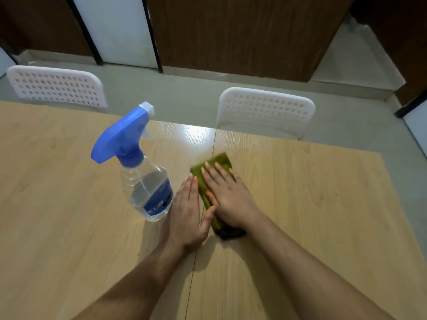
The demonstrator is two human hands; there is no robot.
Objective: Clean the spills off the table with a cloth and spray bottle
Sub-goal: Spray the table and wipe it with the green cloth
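A folded olive-green cloth (220, 161) lies on the light wooden table (312, 204), near the seam between its two boards. My right hand (227, 195) presses flat on the cloth with straight fingers. Beside the cloth my left hand (188, 213) lies flat on the table, its thumb touching the cloth's left edge. A clear spray bottle (144, 179) with a blue trigger head and blue label stands upright just left of my left hand, part full of clear liquid. No spill is plainly visible apart from a tiny yellowish speck near my left forearm.
Two white perforated chairs stand at the table's far side, one at the left (55, 85) and one at the right (265, 112). Beyond them are grey floor and brown wall panels. The table's right edge runs diagonally at the right.
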